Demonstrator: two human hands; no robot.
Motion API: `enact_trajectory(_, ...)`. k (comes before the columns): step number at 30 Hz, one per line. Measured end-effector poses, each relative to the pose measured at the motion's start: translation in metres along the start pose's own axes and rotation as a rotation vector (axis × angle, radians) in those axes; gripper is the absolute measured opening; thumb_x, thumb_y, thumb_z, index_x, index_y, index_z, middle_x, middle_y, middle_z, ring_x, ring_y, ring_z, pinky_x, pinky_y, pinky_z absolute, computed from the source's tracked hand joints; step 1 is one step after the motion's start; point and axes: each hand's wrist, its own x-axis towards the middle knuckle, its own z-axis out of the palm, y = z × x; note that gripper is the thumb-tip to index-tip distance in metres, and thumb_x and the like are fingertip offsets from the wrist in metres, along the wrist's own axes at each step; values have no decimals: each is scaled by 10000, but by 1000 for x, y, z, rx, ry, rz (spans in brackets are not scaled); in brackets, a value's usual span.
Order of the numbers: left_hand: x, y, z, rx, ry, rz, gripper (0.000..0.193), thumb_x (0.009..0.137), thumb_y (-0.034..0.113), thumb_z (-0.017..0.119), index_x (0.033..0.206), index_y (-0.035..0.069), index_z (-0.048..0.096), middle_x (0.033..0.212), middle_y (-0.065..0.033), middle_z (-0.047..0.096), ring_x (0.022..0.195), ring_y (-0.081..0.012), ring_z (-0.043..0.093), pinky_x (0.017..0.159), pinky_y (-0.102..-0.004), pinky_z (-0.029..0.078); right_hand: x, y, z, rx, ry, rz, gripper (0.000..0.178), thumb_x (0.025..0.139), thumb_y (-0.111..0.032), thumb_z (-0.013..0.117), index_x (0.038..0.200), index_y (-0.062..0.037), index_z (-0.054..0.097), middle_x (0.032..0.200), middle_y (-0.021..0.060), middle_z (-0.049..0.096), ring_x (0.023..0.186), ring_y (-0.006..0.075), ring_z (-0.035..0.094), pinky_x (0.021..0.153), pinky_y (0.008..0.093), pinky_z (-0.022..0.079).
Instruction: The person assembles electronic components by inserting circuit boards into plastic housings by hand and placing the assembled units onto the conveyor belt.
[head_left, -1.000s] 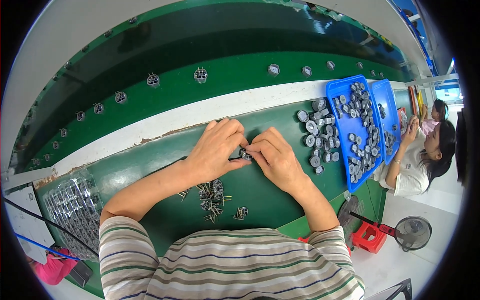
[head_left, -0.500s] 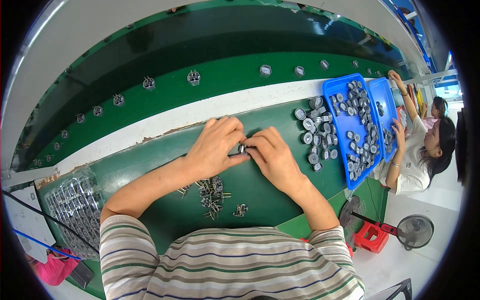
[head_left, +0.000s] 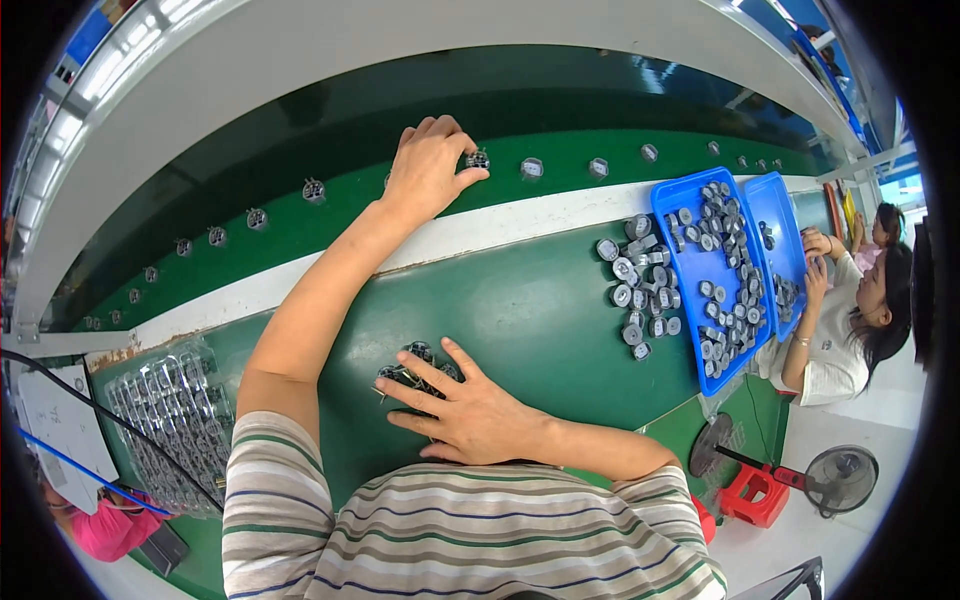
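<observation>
My left hand [head_left: 428,172] reaches over the green strip beyond the table's white edge. Its thumb and fingers are closed around a small round electrical part [head_left: 478,160] with metal pins, held at the strip's surface. My right hand [head_left: 470,408] is spread low over the near middle of the green tabletop, its fingers apart. Beneath and beside those fingers lies a little pile of pinned parts [head_left: 420,352], partly covered by the hand. Whether the fingertips touch the pile I cannot tell.
Single parts [head_left: 314,190] stand spaced along the green strip. Grey round housings [head_left: 640,290] are heaped right of centre, beside a blue tray [head_left: 708,380] holding more. Clear blister trays [head_left: 170,400] lie at the left. A co-worker [head_left: 835,325] sits at the far right by another blue tray [head_left: 768,190].
My hands have parted. The left has moved away from me onto the green strip with a small part; the right has come back toward me to the pile and spread its fingers.
</observation>
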Motion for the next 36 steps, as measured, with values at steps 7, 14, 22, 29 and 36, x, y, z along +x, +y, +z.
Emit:
enact_trajectory(7, 4, 17, 9, 112, 149, 24, 449, 816, 254, 898, 1194, 64, 747, 1173, -89, 672, 1167, -308, 619, 997, -464, 498, -26, 21, -7, 40, 136, 87, 470, 985, -303, 720, 1361, -22, 690, 1694, 145, 407, 1599, 351, 333, 1276, 530, 328)
enact_trajectory(14, 3, 33, 31, -72, 156, 424, 354, 881, 153, 811, 1215, 72, 725, 1205, -91, 682, 1187, -299, 626, 959, -454, 493, -43, 46, -10, 201, 347, 153, 384, 914, 7, 744, 1294, -17, 698, 1569, 171, 564, 1465, 381, 535, 1170, 477, 499)
enact_trajectory(22, 5, 38, 17, -250, 18, 276, 260, 895, 134, 794, 1125, 49, 709, 1098, -88, 714, 1051, -315, 645, 930, -447, 503, -44, 71, -39, 508, 610, 369, 155, 948, 44, 743, 1101, 13, 739, 1177, 145, 711, 1009, 254, 745, 875, 346, 634)
enact_trajectory(29, -42, 50, 21, -492, -96, 233, 374, 860, 123, 811, 1207, 63, 685, 1129, -104, 737, 1089, -323, 669, 947, -451, 502, -39, 119, -32, 472, 957, 659, 88, 920, 15, 756, 1003, -7, 773, 913, 86, 732, 860, 185, 724, 760, 337, 574)
enact_trajectory(36, -55, 59, 17, -472, -112, 208, 508, 835, 169, 878, 1282, 64, 661, 1191, -95, 689, 1157, -314, 641, 1016, -437, 482, -46, 132, -28, 102, 967, 591, 228, 897, 48, 706, 1098, -43, 763, 1053, 120, 700, 1027, 320, 666, 877, 424, 537)
